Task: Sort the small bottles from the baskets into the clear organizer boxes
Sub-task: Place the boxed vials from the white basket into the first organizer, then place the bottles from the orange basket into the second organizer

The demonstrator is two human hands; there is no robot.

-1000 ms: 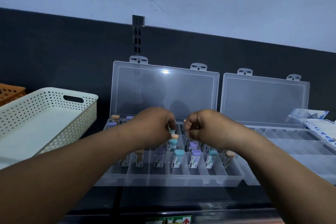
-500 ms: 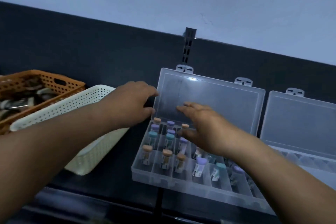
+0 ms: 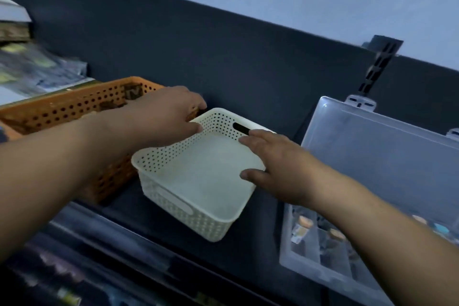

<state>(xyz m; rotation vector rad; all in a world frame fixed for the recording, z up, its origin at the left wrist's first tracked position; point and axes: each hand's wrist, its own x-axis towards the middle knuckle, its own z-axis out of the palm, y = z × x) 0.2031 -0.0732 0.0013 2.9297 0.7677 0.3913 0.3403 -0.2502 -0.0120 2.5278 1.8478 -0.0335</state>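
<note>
Bottles [image 3: 301, 227] sit in organizer [image 3: 330, 276] slots, white basket [image 3: 198, 218] looks empty, orange basket [image 3: 62, 109] likely holds more; left hand [image 3: 169, 117] pinches the white rim, right hand [image 3: 283, 169] rests there, fingers released.

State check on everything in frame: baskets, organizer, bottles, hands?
white basket: upright, empty
orange basket: upright, holds dark items, blurred
clear organizer box: lid open
small bottles: capped, in compartments
left hand: grips white basket's far rim
right hand: fingers straight, over the right rim, contact unclear
</note>
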